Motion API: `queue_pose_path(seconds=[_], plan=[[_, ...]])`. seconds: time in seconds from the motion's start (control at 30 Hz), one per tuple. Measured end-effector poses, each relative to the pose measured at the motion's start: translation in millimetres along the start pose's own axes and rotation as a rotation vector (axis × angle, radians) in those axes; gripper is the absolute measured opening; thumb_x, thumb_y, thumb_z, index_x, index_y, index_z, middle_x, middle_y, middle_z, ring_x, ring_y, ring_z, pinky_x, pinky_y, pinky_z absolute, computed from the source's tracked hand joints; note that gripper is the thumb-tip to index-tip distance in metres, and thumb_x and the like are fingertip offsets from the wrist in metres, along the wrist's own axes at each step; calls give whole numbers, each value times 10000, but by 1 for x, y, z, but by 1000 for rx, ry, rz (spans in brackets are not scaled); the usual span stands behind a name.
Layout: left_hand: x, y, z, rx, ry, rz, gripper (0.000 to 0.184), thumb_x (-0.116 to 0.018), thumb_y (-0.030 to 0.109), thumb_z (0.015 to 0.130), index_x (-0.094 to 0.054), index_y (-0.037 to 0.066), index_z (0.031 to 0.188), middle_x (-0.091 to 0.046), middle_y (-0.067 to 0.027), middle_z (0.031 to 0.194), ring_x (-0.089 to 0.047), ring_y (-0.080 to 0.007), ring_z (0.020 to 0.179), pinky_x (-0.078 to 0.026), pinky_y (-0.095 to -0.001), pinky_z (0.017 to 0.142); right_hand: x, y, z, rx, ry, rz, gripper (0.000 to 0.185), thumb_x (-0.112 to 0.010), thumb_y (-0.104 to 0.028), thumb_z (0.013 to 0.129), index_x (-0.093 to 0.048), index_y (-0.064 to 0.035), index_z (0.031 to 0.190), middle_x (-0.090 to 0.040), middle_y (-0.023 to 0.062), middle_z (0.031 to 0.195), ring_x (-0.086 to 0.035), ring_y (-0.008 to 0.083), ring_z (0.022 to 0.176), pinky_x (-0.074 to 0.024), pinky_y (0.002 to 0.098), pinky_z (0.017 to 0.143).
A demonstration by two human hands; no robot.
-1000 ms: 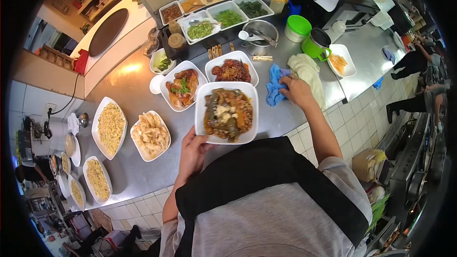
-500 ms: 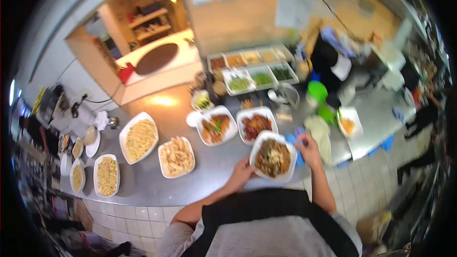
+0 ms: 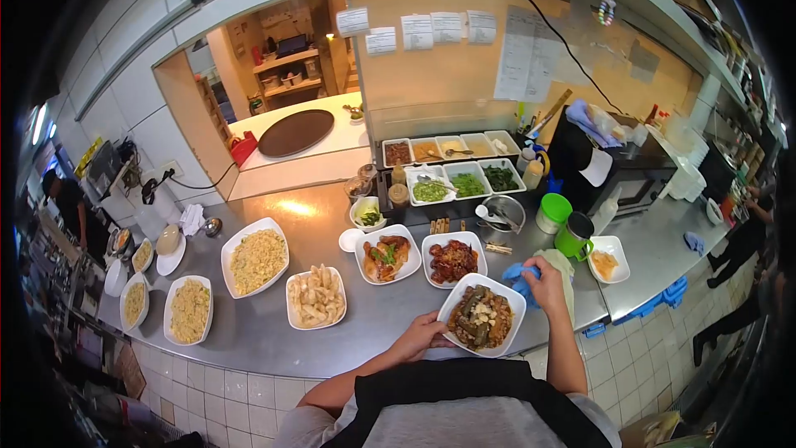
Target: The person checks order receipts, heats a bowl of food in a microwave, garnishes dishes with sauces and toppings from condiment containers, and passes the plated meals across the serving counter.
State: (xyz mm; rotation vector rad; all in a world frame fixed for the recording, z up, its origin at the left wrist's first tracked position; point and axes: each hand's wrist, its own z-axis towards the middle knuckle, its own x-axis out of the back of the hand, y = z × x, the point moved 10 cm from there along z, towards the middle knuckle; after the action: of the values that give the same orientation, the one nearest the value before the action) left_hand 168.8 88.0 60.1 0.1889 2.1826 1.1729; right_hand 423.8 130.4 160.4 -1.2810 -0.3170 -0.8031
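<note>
My left hand [image 3: 423,335] grips the near left rim of a white square bowl [image 3: 516,328], thumb on the edge and fingers beneath. In it lies a brown stewed dish [image 3: 479,319] with long dark pieces and pale chopped topping. The bowl is held over the counter's front edge. Pinched in my right hand [image 3: 545,284] is a blue cloth [image 3: 518,277], close by the bowl's upper right rim; whether they touch I cannot tell. Just beyond are a bowl of glazed reddish meat [image 3: 454,260] and a bowl of browned meat with green garnish [image 3: 387,257].
Left on the steel counter [image 3: 257,336] stand several fried rice dishes [image 3: 255,260] and a bowl of pale fried strips [image 3: 316,297]. Topping trays [image 3: 452,187] line the back. A steel pot [image 3: 502,214], green mug [image 3: 574,236] and pale cloth [image 3: 560,270] are right. People [image 3: 750,220] stand far right.
The view has tilted upward and sharpened, so everything sits lower in the picture. My right hand with the blue cloth has drawn slightly away from the bowl's rim. My left hand keeps its hold.
</note>
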Motion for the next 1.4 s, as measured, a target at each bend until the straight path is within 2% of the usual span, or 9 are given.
queue_pose_path(seconds=[0.07, 0.1, 0.2, 0.23, 0.5, 0.7, 0.9, 1.17, 1.4], plan=[[11, 1, -8, -33, 33, -64, 413, -463, 24, 852, -458, -41, 1260, -586, -139, 1165, -639, -238, 967, -546, -348, 850, 4, 11, 1, 42, 58, -79, 158, -691, -105, 761, -631, -59, 900, -646, 164, 850, -627, 297, 731, -489, 363, 677], [16, 5, -16, -58, 55, -86, 427, -452, 4, 850, -449, -39, 1275, -586, -148, 1160, -636, -250, 968, -547, -352, 845, -4, 23, 0, 72, 17, -213, 178, -694, -148, 767, -662, -71, 924, -657, 165, 977, -627, 350, 860, -491, 412, 753], [43, 13, -42, -162, 164, -103, 446, -448, -8, 845, -436, -33, 1290, -586, -148, 1152, -634, -264, 964, -545, -352, 846, -31, 37, -21, 305, 72, -382, 194, -686, -146, 763, -684, -79, 944, -634, 136, 1084, -605, 336, 950, -475, 411, 801], [57, 8, -49, -164, 195, -113, 446, -454, -8, 837, -446, -33, 1283, -591, -147, 1137, -634, -262, 961, -544, -352, 849, -48, 44, -27, 302, -57, -418, 215, -679, -150, 761, -694, -115, 973, -604, 113, 1164, -575, 305, 1013, -435, 413, 861], [169, -61, -119, -207, 570, -8, 348, -497, 7, 781, -559, -44, 1120, -629, -128, 1016, -643, -225, 889, -569, -369, 783, -51, 43, -27, 411, 158, -524, 197, -688, -150, 742, -687, -139, 939, -639, 69, 1024, -569, 250, 949, -382, 393, 829], [158, -67, -144, -199, 706, -138, 347, -468, -15, 770, -531, -45, 1111, -631, -126, 1009, -646, -248, 887, -577, -381, 782, -44, 58, -1, 382, 277, -602, 137, -674, -153, 746, -679, -138, 882, -650, 62, 979, -570, 238, 893, -379, 390, 773], [162, -72, -126, -333, 660, -398, 357, -481, -7, 816, -486, -34, 1172, -631, -181, 1016, -667, -302, 834, -584, -360, 769, -47, 64, 0, 351, 316, -620, 92, -667, -162, 759, -670, -143, 848, -649, 40, 976, -570, 227, 886, -376, 383, 762], [144, -44, -119, -116, 467, 71, 353, -557, 220, 937, -463, -15, 1183, -647, -178, 958, -684, -233, 818, -576, -311, 710, -45, 64, -3, 317, 343, -607, 84, -667, -168, 758, -669, -135, 835, -650, 37, 936, -573, 222, 868, -374, 380, 748], [134, -45, -108, -213, 383, -153, 297, -487, 175, 965, -421, 7, 1202, -642, -207, 961, -679, -262, 823, -577, -343, 732, -45, 65, -3, 291, 362, -594, 93, -677, -173, 756, -671, -124, 835, -648, 34, 924, -570, 220, 877, -376, 379, 759]])
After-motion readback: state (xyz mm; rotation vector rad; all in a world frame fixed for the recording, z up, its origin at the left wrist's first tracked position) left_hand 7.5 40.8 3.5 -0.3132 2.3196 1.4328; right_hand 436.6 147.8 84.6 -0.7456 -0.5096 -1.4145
